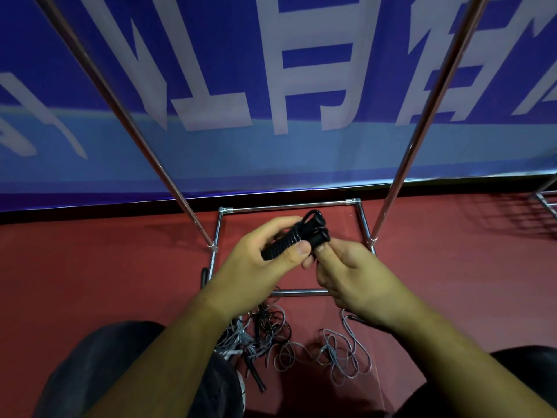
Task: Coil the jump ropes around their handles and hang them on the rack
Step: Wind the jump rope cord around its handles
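Observation:
A black jump rope [297,233] is wound in tight coils around its two handles, which lie side by side. My left hand [265,260] grips the coiled bundle from the left, thumb on top. My right hand [352,276] pinches the rope's end near the handle tips. Both hands hover over the chrome rack's base frame [289,206]. The rack's two slanted uprights [422,116] rise to either side. On the red floor below lie loose ropes: a dark tangle [268,327] and a grey one [340,351].
A blue banner with white lettering [271,86] stands right behind the rack. My knees in dark trousers [105,372] fill the lower corners. Another metal frame [545,200] shows at the far right edge. Red floor spreads left and right of the rack.

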The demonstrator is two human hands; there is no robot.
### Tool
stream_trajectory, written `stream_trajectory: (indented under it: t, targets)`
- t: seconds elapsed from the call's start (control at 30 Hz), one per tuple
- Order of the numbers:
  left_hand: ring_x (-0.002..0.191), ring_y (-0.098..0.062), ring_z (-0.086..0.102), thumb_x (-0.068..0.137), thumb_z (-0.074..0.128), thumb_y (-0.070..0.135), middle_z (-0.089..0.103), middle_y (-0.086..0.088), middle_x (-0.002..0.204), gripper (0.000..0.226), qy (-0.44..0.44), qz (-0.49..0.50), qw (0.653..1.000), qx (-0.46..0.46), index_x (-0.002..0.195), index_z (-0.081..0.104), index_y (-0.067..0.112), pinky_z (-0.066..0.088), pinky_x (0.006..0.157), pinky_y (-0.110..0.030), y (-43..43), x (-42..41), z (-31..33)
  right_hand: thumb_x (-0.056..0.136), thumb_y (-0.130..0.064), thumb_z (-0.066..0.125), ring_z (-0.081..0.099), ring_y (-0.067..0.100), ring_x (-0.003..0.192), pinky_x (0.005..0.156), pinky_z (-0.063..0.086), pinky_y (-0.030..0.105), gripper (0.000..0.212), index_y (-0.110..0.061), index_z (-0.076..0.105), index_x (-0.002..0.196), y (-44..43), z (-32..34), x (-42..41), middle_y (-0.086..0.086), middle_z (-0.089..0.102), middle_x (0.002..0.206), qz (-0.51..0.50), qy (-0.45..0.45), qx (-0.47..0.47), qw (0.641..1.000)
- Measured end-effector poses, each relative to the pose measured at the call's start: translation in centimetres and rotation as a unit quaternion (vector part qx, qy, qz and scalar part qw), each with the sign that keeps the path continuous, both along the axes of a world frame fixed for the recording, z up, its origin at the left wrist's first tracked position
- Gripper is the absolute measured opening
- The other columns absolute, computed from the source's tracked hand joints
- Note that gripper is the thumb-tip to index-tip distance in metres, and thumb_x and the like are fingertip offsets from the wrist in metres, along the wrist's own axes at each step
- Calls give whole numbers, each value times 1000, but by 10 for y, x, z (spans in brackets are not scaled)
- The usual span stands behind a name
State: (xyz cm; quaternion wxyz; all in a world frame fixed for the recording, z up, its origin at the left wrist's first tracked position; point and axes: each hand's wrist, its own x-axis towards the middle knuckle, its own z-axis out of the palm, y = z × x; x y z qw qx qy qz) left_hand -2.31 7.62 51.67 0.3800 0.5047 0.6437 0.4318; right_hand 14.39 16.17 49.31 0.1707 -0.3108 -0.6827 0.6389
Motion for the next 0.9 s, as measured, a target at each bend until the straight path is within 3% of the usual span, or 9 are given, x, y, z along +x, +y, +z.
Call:
stream_trajectory:
  t: [0.13,0.23,0.37,0.53,0.63,0.77,0.9]
  targets:
    - [104,-3,67,96,67,35,74,13,106,28,11,11,1000,-4,122,64,41,49,88,-13,1,3,-4,109,-28,37,30,6,44,42,27,20,31,-23,59,89,0,-2,1,-11,39,49,15,-41,32,999]
    - [108,4,63,95,70,35,71,15,112,29,38,30,999,-13,121,62,46,45,86,-7,3,3,-10,109,-29,36,33,3,41,41,28,18,31,-22,59,90,0,-3,1,-13,43,45,12,-77,45,996]
    - [109,1,62,94,71,42,65,14,117,32,93,53,994,-15,123,62,49,49,93,-23,4,2,-20,109,-27,37,39,2,38,45,31,18,31,-20,60,89,2,-2,2,-13,46,43,25,-114,54,992]
    - [99,0,60,91,70,51,59,18,106,34,179,74,981,-18,122,59,55,48,83,-25,7,-4,-25,107,-32,43,47,3,50,53,38,18,27,-25,58,87,-2,6,5,-7,53,58,66,-166,131,975]
    - [96,-3,56,92,64,58,55,18,102,37,256,44,964,-51,126,50,62,47,78,-30,7,-7,-25,104,-38,49,45,11,55,56,37,26,31,-23,54,77,0,8,10,-3,52,62,103,-198,204,953]
    - [98,-5,49,96,54,62,51,18,102,34,341,-47,934,-99,128,45,65,47,85,-37,6,-6,-21,101,-39,53,47,10,57,53,33,22,27,-24,61,80,10,8,21,-6,50,58,105,-194,331,917]
    - [100,-8,47,95,54,65,50,18,105,36,354,-150,911,-146,129,44,63,44,92,-42,5,1,-22,96,-43,59,49,11,60,59,44,35,23,-26,68,84,16,6,27,-7,55,63,111,-218,341,908]
